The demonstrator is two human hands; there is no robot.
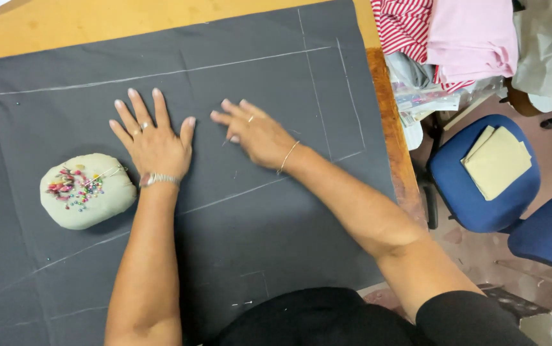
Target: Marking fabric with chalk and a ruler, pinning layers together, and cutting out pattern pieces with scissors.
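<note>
The left hand (154,144) lies flat, palm down, on the dark grey fabric (237,218), its fingers spread wide apart and pointing toward twelve o'clock, clamped on nothing. The right hand (257,133) sits just beside it at three o'clock, close but apart, fingers drawn loosely together and pointing toward nine o'clock, the tips resting on the cloth; a thin pin (224,142) seems to lie under the fingertips (too small to tell whether it is pinched or only touched). The fabric covers most of the wooden table (96,22) and carries pale chalk lines (160,72), one long line running across at twelve o'clock of both hands and others forming a rectangle at two o'clock of the right hand. A pale green pincushion (87,191), stuck with coloured pins, rests on the fabric at eight o'clock of the left hand, near the wrist but not touching it. Off the table edge at three o'clock stand blue chairs (481,192), one bearing folded yellow cloth (498,161), with striped and pink garments (449,35) piled at one o'clock.
</note>
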